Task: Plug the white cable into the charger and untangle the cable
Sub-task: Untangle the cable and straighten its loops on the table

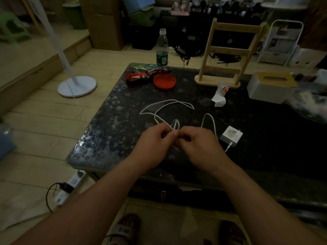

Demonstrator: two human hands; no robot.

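A white cable (166,103) lies in loose crossing loops on the dark speckled table (109,121). One end is plugged into the white square charger (231,136), which rests on the table to the right of my hands. My left hand (155,140) and my right hand (196,142) meet above the table's near middle, both pinching the same small loop of the cable between their fingertips. The exact knot is hidden by my fingers.
A red lid (165,81), snack packets (141,76) and a plastic bottle (162,48) stand at the table's far left. A wooden rack (224,55), crumpled paper (220,96) and a tissue box (270,87) sit farther right. A power strip (70,188) lies on the floor.
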